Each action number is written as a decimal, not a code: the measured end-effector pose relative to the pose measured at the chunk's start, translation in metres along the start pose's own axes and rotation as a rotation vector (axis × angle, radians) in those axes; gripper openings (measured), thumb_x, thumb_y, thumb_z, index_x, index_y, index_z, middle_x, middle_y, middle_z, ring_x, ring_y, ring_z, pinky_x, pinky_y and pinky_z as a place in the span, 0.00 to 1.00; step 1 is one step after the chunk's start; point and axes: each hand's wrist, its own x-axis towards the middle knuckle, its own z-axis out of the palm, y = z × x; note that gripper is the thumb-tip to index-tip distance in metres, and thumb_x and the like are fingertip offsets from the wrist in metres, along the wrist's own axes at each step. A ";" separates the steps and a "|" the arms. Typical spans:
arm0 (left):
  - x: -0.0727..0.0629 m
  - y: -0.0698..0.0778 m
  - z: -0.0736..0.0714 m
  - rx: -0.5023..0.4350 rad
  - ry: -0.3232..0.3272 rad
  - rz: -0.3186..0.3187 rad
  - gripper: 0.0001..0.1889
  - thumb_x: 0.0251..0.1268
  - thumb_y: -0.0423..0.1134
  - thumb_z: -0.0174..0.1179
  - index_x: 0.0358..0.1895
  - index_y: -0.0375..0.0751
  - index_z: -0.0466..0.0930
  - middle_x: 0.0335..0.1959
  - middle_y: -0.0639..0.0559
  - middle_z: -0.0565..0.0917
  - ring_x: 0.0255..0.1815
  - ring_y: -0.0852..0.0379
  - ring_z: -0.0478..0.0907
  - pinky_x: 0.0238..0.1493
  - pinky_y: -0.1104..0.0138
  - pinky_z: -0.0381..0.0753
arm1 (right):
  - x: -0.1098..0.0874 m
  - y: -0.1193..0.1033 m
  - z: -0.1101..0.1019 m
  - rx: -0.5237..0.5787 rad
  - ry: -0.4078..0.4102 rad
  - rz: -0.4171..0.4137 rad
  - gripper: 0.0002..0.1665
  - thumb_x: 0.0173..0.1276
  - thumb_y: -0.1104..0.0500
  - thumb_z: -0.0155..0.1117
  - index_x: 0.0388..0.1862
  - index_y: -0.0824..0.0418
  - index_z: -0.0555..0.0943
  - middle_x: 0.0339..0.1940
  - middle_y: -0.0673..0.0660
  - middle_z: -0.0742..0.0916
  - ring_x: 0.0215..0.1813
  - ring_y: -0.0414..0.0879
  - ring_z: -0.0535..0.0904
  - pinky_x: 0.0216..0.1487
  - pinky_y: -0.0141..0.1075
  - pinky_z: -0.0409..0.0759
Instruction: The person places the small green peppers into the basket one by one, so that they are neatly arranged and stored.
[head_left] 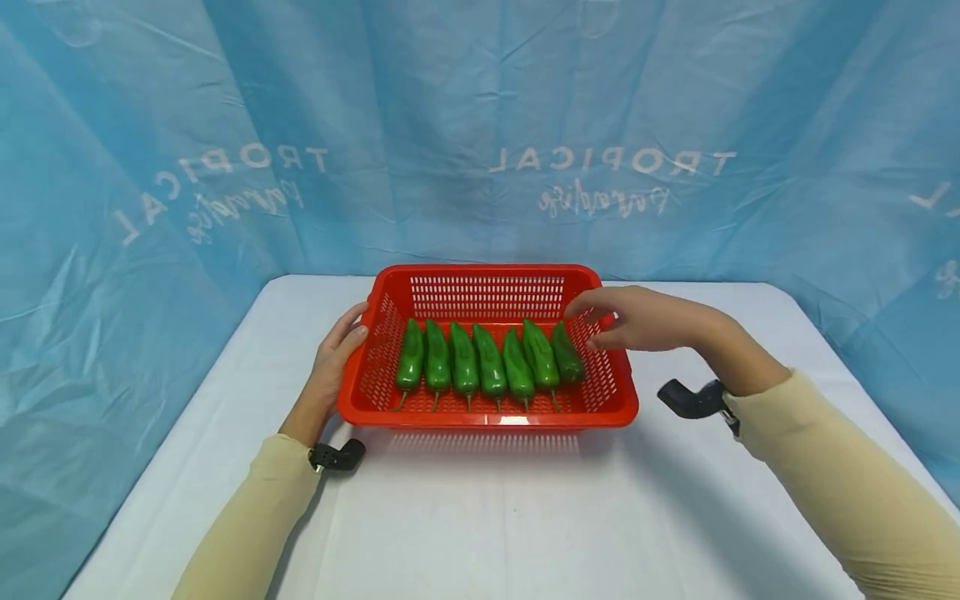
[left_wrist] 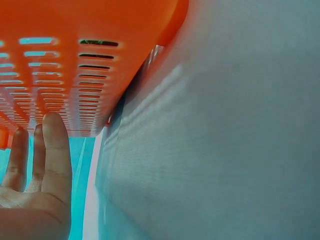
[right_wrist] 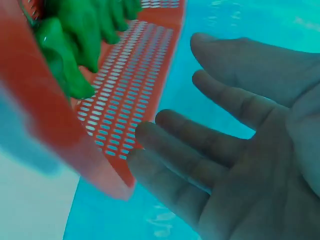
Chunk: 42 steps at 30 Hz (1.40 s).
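Note:
A red plastic basket (head_left: 480, 419) with slotted walls holds a row of several long green peppers (head_left: 463, 358), their stems pointing toward me. At the basket's left end, my left hand (head_left: 337, 354) rests its fingers against the outside of the wall. The left wrist view shows those fingers (left_wrist: 56, 150) nearly straight beside the slots. Over the right rim hovers my right hand (head_left: 637, 317), fingers bent slightly and spread, with nothing between them. Nearest to it lies the rightmost, darker pepper (head_left: 567, 357). In the right wrist view the palm and parted fingers (right_wrist: 170, 192) show beside the basket's rim.
The basket stands on a white-covered table (head_left: 480, 517), near its back edge. A blue curtain (head_left: 465, 100) with mirrored lettering hangs behind and along both sides. Each wrist wears a black camera mount, one of them the right mount (head_left: 692, 398).

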 end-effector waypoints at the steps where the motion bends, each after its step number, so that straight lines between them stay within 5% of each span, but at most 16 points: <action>1: 0.000 0.000 0.000 -0.002 0.000 -0.003 0.28 0.76 0.50 0.50 0.76 0.62 0.58 0.66 0.55 0.70 0.58 0.63 0.77 0.51 0.72 0.85 | -0.010 0.002 0.001 0.012 0.033 -0.009 0.26 0.68 0.60 0.65 0.65 0.56 0.75 0.63 0.60 0.81 0.64 0.59 0.77 0.56 0.51 0.84; 4: 0.001 -0.001 0.002 0.001 0.002 -0.013 0.28 0.76 0.50 0.50 0.76 0.63 0.58 0.66 0.56 0.70 0.58 0.62 0.76 0.51 0.72 0.84 | -0.043 0.011 0.010 0.011 0.140 -0.076 0.27 0.67 0.60 0.67 0.64 0.56 0.75 0.62 0.58 0.81 0.63 0.56 0.78 0.56 0.51 0.85; 8: 0.001 0.000 0.004 -0.002 -0.005 -0.012 0.28 0.76 0.50 0.50 0.76 0.62 0.58 0.65 0.57 0.70 0.58 0.62 0.76 0.52 0.72 0.84 | -0.088 0.033 0.032 -0.071 0.310 -0.131 0.30 0.63 0.59 0.72 0.64 0.51 0.75 0.62 0.52 0.82 0.64 0.38 0.76 0.51 0.40 0.87; 12: 0.002 0.001 0.005 0.017 -0.021 -0.004 0.28 0.76 0.52 0.49 0.77 0.62 0.57 0.67 0.53 0.69 0.59 0.61 0.77 0.52 0.72 0.84 | -0.127 0.057 0.056 -0.110 0.382 -0.051 0.32 0.63 0.55 0.72 0.66 0.47 0.73 0.61 0.48 0.82 0.59 0.18 0.68 0.47 0.29 0.85; 17: 0.002 0.002 0.003 0.038 -0.017 -0.024 0.29 0.76 0.53 0.48 0.77 0.65 0.56 0.71 0.49 0.67 0.58 0.63 0.77 0.52 0.72 0.84 | -0.148 0.077 0.076 -0.119 0.404 0.009 0.33 0.63 0.55 0.72 0.67 0.46 0.73 0.59 0.39 0.80 0.58 0.16 0.68 0.46 0.26 0.82; 21: 0.002 0.002 0.000 0.053 -0.015 -0.033 0.28 0.77 0.54 0.47 0.77 0.65 0.56 0.72 0.47 0.66 0.58 0.63 0.77 0.52 0.71 0.84 | -0.148 0.081 0.080 -0.090 0.378 0.035 0.31 0.65 0.53 0.70 0.67 0.43 0.72 0.59 0.39 0.80 0.56 0.20 0.72 0.45 0.28 0.82; 25: 0.004 0.003 -0.001 0.078 -0.027 -0.032 0.29 0.76 0.56 0.47 0.77 0.65 0.55 0.73 0.46 0.65 0.56 0.64 0.78 0.52 0.70 0.85 | -0.140 0.076 0.077 -0.081 0.317 0.091 0.29 0.67 0.48 0.68 0.66 0.43 0.72 0.60 0.47 0.82 0.55 0.37 0.80 0.45 0.34 0.84; 31: 0.008 0.008 -0.004 0.144 -0.030 -0.040 0.30 0.76 0.58 0.46 0.78 0.65 0.54 0.74 0.44 0.65 0.59 0.60 0.78 0.52 0.68 0.85 | -0.118 0.063 0.064 -0.104 0.315 0.121 0.30 0.67 0.50 0.68 0.66 0.54 0.73 0.62 0.60 0.81 0.59 0.58 0.79 0.53 0.56 0.83; 36: 0.012 0.017 -0.007 0.347 -0.022 -0.026 0.33 0.75 0.56 0.48 0.79 0.58 0.52 0.78 0.45 0.61 0.73 0.44 0.68 0.66 0.53 0.76 | -0.094 0.052 0.050 -0.181 0.408 0.100 0.29 0.65 0.57 0.69 0.65 0.59 0.74 0.63 0.64 0.80 0.64 0.62 0.74 0.59 0.64 0.77; 42: 0.011 0.032 -0.008 0.561 0.004 0.022 0.35 0.74 0.53 0.51 0.80 0.52 0.50 0.79 0.43 0.61 0.77 0.39 0.63 0.70 0.43 0.69 | -0.068 0.044 0.039 -0.210 0.462 0.091 0.29 0.66 0.60 0.67 0.65 0.61 0.74 0.65 0.67 0.77 0.67 0.65 0.71 0.62 0.67 0.73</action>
